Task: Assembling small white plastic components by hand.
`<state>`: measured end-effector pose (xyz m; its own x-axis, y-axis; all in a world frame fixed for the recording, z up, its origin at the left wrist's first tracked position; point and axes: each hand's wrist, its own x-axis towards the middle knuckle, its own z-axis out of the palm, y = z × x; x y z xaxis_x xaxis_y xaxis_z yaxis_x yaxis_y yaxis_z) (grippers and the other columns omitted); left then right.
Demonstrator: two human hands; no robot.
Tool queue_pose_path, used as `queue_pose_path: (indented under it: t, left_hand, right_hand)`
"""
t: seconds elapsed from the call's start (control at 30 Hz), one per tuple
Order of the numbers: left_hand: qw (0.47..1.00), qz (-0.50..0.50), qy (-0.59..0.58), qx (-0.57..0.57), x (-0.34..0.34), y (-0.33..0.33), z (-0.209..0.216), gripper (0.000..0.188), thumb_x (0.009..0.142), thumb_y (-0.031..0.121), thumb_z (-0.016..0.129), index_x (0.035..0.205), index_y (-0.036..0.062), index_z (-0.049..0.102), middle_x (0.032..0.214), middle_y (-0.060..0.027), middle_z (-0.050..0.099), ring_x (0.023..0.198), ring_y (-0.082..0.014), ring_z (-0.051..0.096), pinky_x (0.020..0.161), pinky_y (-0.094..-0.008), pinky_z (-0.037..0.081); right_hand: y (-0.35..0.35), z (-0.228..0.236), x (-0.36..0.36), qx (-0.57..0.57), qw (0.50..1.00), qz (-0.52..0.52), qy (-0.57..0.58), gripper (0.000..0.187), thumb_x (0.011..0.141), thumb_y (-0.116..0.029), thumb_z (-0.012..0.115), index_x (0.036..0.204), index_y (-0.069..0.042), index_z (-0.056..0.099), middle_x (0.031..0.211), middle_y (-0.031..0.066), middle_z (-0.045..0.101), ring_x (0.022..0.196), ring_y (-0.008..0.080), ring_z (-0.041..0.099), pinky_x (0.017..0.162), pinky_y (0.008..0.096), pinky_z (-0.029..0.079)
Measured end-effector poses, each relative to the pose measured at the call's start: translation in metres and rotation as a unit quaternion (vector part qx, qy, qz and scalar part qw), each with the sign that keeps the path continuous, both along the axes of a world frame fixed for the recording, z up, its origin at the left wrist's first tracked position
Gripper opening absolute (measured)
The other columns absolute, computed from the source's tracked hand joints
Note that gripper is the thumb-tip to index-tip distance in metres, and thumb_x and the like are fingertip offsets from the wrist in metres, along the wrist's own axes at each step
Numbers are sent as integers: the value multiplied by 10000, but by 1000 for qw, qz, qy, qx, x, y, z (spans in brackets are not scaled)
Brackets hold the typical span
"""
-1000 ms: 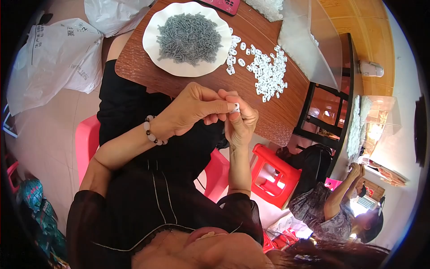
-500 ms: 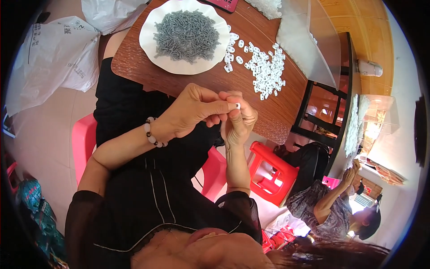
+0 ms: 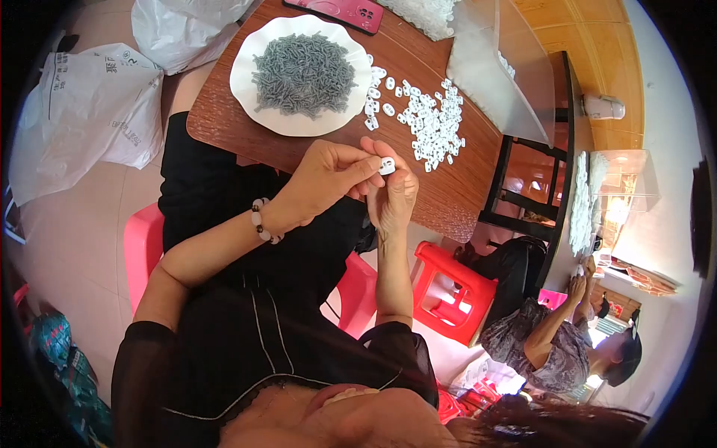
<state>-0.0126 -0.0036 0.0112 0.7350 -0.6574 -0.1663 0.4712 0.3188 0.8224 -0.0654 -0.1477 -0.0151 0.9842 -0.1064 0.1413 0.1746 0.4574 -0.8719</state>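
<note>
The left hand [image 3: 314, 185] and right hand [image 3: 394, 198] pinch a small white two-holed plastic piece [image 3: 387, 166] near the brown wood-grain worktop [image 3: 448, 194]; there stands a scalloped white plate [image 3: 242, 78]. It bears short grey rods [image 3: 305, 76].

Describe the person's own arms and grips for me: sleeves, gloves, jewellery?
Short, sheer black fabric sleeves end near the elbows. A bracelet of round pale and dark beads circles the left wrist; no band shows on the right. The left grip and right grip are ungloved.
</note>
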Motion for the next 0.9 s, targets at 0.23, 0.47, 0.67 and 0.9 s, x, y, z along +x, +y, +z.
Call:
queue_pose_path:
  t: [0.23,0.47,0.67,0.9]
  left_hand:
    - [1000,3,6,10,0,-4,-6,234,917,210,592,874,1,687,739,-26,653,612,-46,551,556,-178,449]
    - [1000,18,-15,1,-4,-4,2,236,914,199,596,859,-11,689,718,-29,649,593,-46,540,548,-178,447]
    - [1000,9,-28,-3,-4,-5,-2,228,913,196,597,895,-12,690,735,-34,654,608,-46,542,551,-181,447]
    - [1000,12,-19,3,0,-5,-6,223,918,196,589,912,-4,687,732,-25,648,606,-41,534,557,-176,440]
  right_hand:
    - [-2,-5,0,7,1000,-1,19,516,941,-382,504,1223,49,524,1239,225,535,852,186,569,696,330,499]
    - [0,-2,0,24,999,-17,12,446,940,-360,513,1095,51,591,1073,158,581,692,176,556,574,319,505]
    - [-4,-5,0,38,999,-1,13,421,942,-358,508,1051,38,601,1091,169,574,666,185,555,550,331,506]
    - [-1,0,4,10,1000,-11,24,468,954,-385,471,1081,47,596,1103,183,586,679,188,561,588,322,508]
